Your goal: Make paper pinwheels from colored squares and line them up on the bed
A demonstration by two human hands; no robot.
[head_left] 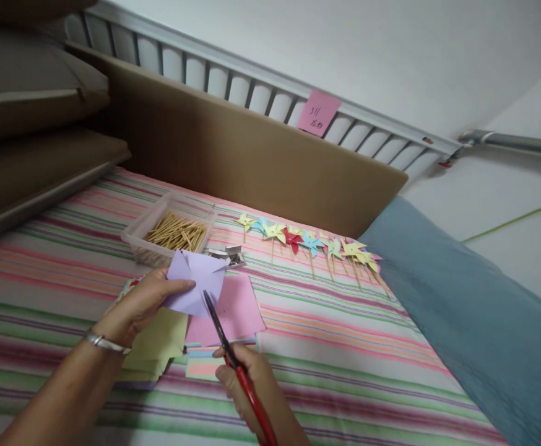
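My left hand (143,302) pinches a lilac paper square (197,279) by its left edge and holds it above the striped cloth. Cuts run into the square from its corners. My right hand (252,384) grips red-handled scissors (233,359), and their dark blades reach the paper's lower edge. Under the hands lie loose coloured sheets: a pink sheet (238,310) and a pale green sheet (161,341) among them. A silver bracelet (106,342) circles my left wrist.
A clear plastic box of wooden sticks (173,232) stands behind the paper, with a small box of pins (231,254) beside it. A row of several finished paper pinwheels (312,244) lies to the right. A cardboard panel (252,155) stands behind, a blue cloth (460,322) on the right.
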